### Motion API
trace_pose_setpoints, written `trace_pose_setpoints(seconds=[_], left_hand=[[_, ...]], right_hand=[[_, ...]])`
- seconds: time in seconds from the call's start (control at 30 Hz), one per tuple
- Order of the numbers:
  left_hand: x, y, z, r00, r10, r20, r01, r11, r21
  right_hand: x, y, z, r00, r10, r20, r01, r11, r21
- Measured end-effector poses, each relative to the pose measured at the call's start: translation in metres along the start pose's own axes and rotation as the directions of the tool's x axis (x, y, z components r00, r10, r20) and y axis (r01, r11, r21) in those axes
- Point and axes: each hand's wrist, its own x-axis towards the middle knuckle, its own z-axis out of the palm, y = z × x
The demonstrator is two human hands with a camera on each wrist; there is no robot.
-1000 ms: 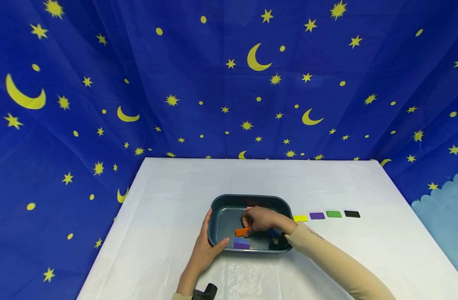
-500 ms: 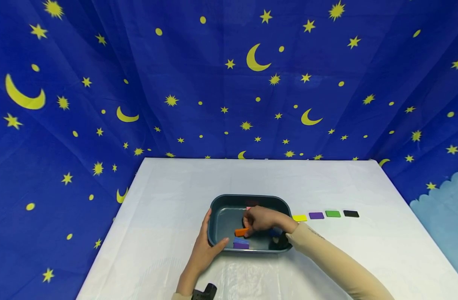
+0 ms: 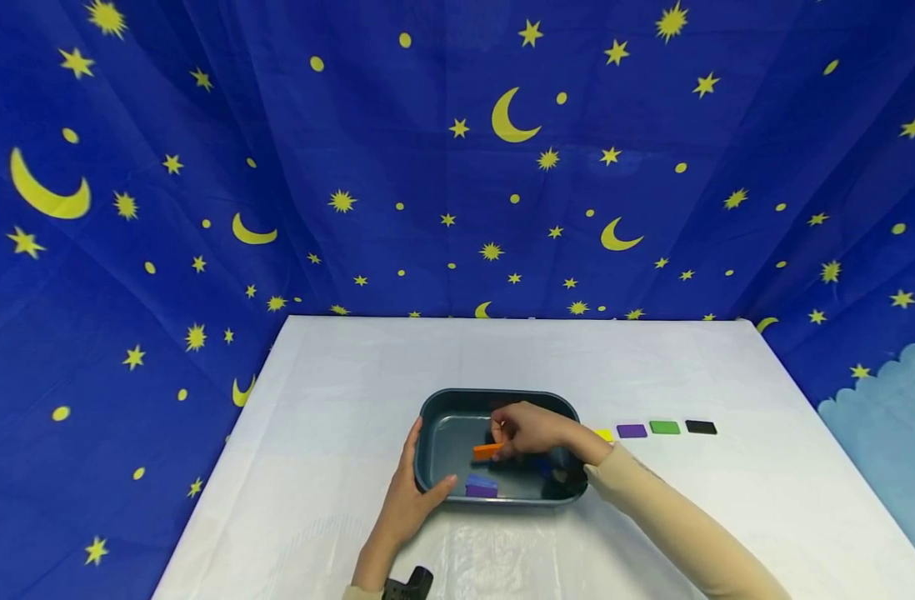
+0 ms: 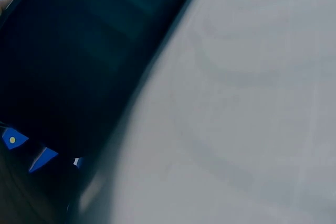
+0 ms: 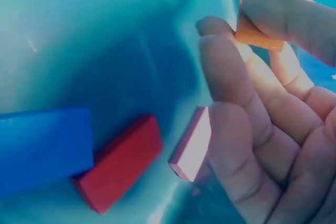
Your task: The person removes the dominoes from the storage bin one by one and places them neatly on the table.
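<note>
The dark teal basin [image 3: 450,427] stands on the white table. My left hand [image 3: 411,502] lies against its near left corner, fingers extended along the left wall and thumb over the front rim. Inside the basin, above its floor, my right hand [image 3: 531,427] pinches a thin orange block [image 3: 487,452] between thumb and fingers. In the right wrist view, a blue block [image 5: 44,148], a red block [image 5: 121,163] and a pink block [image 5: 192,145] lie below that hand. By the front wall sit a light blue block [image 3: 482,481] and a purple block [image 3: 481,492].
Right of the basin, a row of flat blocks runs along the table: yellow [image 3: 604,435], purple [image 3: 632,431], green [image 3: 664,427] and black [image 3: 701,427]. A blue curtain [image 3: 397,167] with yellow moons and stars hangs behind. The left wrist view shows mostly the basin's dark outer wall [image 4: 79,61].
My right hand, gripping the orange block, has shifted slightly away from me and to the right within the basin. My left hand keeps its place at the corner.
</note>
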Motion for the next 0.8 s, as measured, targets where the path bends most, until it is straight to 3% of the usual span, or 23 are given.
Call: trace_pose_setpoints(seconds=[0.23, 0.37, 0.47, 0.63, 0.8], left_hand=[[0.000, 0.000, 0.000, 1.000, -0.002, 0.001, 0.002, 1.000, -0.002], [0.000, 0.000, 0.000, 1.000, -0.007, 0.003, 0.007, 1.000, 0.000], [-0.001, 0.001, -0.001, 1.000, -0.011, 0.007, 0.011, 1.000, 0.005], [-0.002, 0.003, -0.001, 1.000, -0.018, 0.012, 0.018, 1.000, 0.010], [-0.002, 0.004, -0.001, 1.000, -0.013, 0.011, 0.013, 1.000, 0.008]], right_hand=[[-0.014, -0.001, -0.012, 0.985, -0.068, -0.156, 0.069, 0.998, 0.001], [-0.026, -0.001, -0.021, 0.959, -0.078, -0.271, 0.094, 0.994, 0.047], [-0.038, -0.001, -0.027, 0.929, -0.067, -0.364, 0.107, 0.990, 0.091], [-0.062, 0.006, -0.031, 0.849, 0.006, -0.529, 0.090, 0.984, 0.156], [-0.091, 0.016, -0.032, 0.730, 0.108, -0.675, 0.099, 0.960, 0.260]])
